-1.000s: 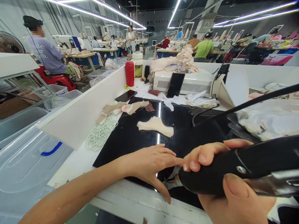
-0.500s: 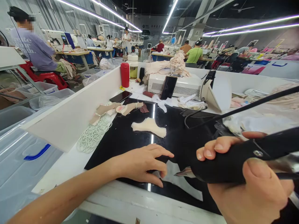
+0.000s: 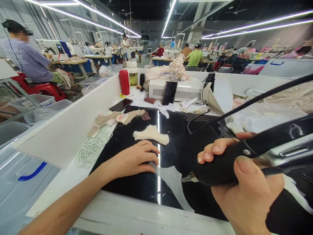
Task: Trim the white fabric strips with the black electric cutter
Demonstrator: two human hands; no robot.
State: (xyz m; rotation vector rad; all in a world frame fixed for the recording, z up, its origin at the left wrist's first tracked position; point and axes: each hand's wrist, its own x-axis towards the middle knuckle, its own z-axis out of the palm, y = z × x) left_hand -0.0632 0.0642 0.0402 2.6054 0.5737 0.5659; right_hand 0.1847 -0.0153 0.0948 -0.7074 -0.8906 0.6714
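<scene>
One tangle of pale green cord (image 3: 90, 151) lies at the left of the white worktop (image 3: 122, 205), beside the black mat (image 3: 188, 153). To its right, the left hand (image 3: 133, 160) rests low over the mat, fingers bent and slightly spread; the thumb meets the narrow left end of a thin white cloth (image 3: 173, 182). Pressure there cannot be told. Just far of this hand, the cream cloth (image 3: 151, 134) lies flat, clear of both hands. The white cloth extends right and near across the mat. At its right edge is the metal tip (image 3: 190, 178) of a black tool (image 3: 215, 171), gripped by the closed fingers of the right hand (image 3: 249, 189). Progress, as judged: the white cloth is laid out and work at its edge is under way; the portion completed and the portion remaining cannot be distinguished.
</scene>
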